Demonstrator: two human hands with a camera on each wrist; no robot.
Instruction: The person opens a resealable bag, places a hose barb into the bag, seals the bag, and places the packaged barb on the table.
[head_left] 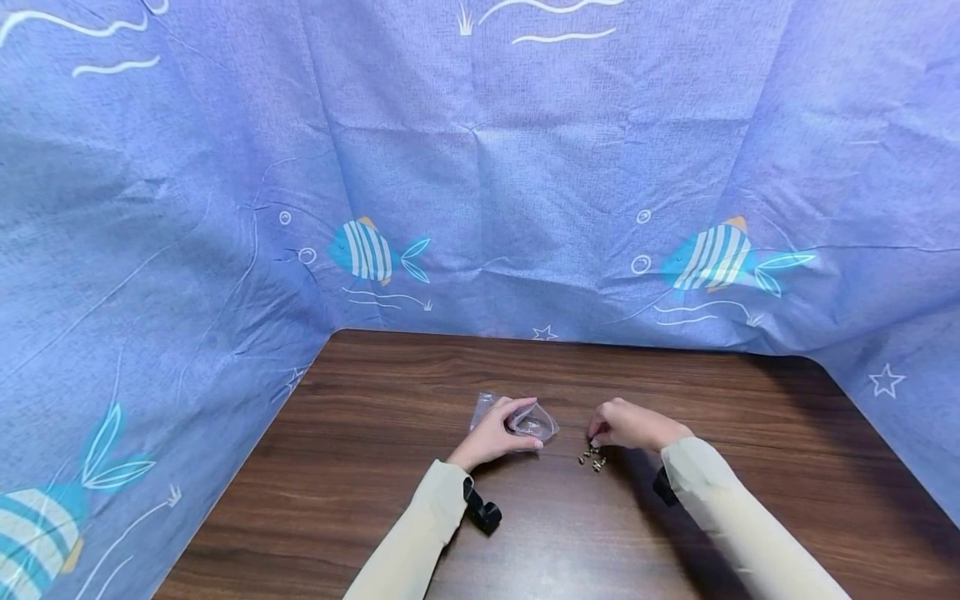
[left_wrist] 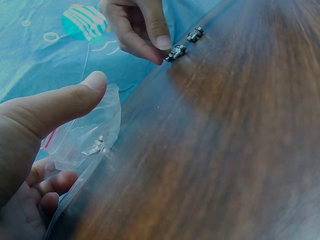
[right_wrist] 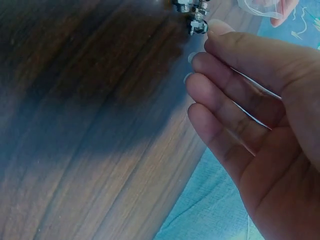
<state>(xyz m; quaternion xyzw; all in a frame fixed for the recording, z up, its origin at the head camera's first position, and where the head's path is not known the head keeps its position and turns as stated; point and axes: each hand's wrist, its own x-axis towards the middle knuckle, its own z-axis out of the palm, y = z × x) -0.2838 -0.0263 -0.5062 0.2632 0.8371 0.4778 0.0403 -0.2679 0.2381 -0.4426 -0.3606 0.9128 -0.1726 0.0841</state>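
My left hand [head_left: 498, 433] grips a clear zip bag [head_left: 480, 407], thumb on one side and fingers on the other, its mouth spread wide. A few small shiny metal pieces [left_wrist: 97, 146] show inside the bag in the left wrist view; the bag has a red stripe near its seal. To the right, my right hand [head_left: 626, 425] reaches down to a small heap of metal pieces [head_left: 597, 465] on the table. Its thumb and a fingertip pinch a small metal piece [right_wrist: 198, 26] at the heap. The other fingers [right_wrist: 220, 87] curl loosely beside them.
The dark wood-grain table [head_left: 360, 467] lies under both hands. A blue cloth [head_left: 547, 183] with printed fish hangs along its back and left sides. Black straps [head_left: 482, 510] circle the wrists below pale sleeves [head_left: 412, 542].
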